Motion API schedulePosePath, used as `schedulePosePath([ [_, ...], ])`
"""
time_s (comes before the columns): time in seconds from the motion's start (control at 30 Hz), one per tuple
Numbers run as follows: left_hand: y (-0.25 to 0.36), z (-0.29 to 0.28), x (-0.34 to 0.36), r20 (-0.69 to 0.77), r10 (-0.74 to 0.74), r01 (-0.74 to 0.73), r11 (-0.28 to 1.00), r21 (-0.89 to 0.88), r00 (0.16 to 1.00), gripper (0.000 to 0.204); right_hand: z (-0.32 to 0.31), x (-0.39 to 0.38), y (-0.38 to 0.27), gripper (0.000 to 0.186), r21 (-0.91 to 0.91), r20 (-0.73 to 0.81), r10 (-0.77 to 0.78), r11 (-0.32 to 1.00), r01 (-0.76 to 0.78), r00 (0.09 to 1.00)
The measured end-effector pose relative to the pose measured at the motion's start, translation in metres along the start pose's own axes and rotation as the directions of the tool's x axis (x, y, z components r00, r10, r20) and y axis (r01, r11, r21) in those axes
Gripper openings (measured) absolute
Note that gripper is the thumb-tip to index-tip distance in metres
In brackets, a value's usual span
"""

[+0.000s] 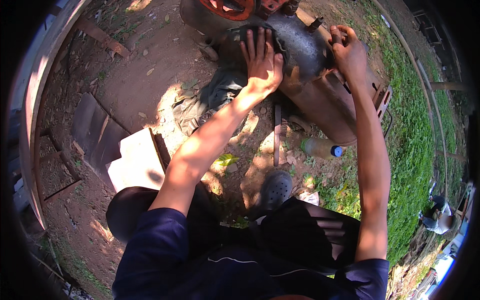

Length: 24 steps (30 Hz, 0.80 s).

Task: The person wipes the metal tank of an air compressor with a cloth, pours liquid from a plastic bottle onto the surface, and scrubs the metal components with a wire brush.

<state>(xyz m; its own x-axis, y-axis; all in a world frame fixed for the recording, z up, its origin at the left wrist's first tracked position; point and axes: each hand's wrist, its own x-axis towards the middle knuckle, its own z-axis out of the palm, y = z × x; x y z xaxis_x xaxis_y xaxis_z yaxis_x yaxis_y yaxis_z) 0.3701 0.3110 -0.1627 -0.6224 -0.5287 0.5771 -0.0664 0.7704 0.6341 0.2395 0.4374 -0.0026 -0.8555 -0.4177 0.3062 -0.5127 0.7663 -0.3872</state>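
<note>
A rusty metal cylinder like a tank (pixel 312 100) lies on the ground in front of me, with a dark, worn metal surface at its upper part. My left hand (pixel 264 62) rests flat with stretched fingers on a dark cloth or pad (pixel 240 36) against this metal. What exactly lies under the palm is hidden. At the right side of the metal, my right hand (pixel 348 52) is closed, and a short brownish piece shows by its fingers, too unclear to name. Close to the left wrist, a crumpled dark green cloth (pixel 217 95) lies on the soil.
A red wheel (pixel 230 6) sits atop the tank. Below it lie a long-handled brush (pixel 277 142) and a blue-capped bottle (pixel 320 148). Boards (pixel 95 130) and a pale sheet (pixel 135 162) are at left; grass (pixel 405 150) spreads right, where another person (pixel 440 217) is far off.
</note>
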Motion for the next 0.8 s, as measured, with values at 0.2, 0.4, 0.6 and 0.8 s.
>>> schedulePosePath([
  [0.2, -0.001, 0.000, 0.028, -0.119, -0.298, 0.270, 0.940, -0.209, 0.947, 0.069, -0.003, 0.000, 0.009, 0.046, -0.015, 0.014, -0.032, 0.999, 0.033, 0.999],
  [0.4, -0.168, -0.029, 0.107, -0.299, -0.140, 0.212, 0.952, 0.222, 0.944, 0.080, 0.002, 0.003, -0.008, 0.045, 0.090, 0.047, -0.030, 0.996, 0.026, 0.998],
  [0.6, -0.041, 0.005, 0.052, -0.191, -0.436, 0.387, 0.888, -0.247, 0.879, 0.068, -0.005, -0.003, 0.007, 0.045, 0.014, 0.037, 0.061, 0.998, -0.062, 0.997],
  [0.8, -0.065, -0.025, 0.092, -0.181, -0.487, 0.473, 0.873, -0.119, 0.854, 0.078, -0.005, 0.001, -0.005, 0.044, 0.077, 0.062, -0.001, 0.997, -0.004, 0.998],
])
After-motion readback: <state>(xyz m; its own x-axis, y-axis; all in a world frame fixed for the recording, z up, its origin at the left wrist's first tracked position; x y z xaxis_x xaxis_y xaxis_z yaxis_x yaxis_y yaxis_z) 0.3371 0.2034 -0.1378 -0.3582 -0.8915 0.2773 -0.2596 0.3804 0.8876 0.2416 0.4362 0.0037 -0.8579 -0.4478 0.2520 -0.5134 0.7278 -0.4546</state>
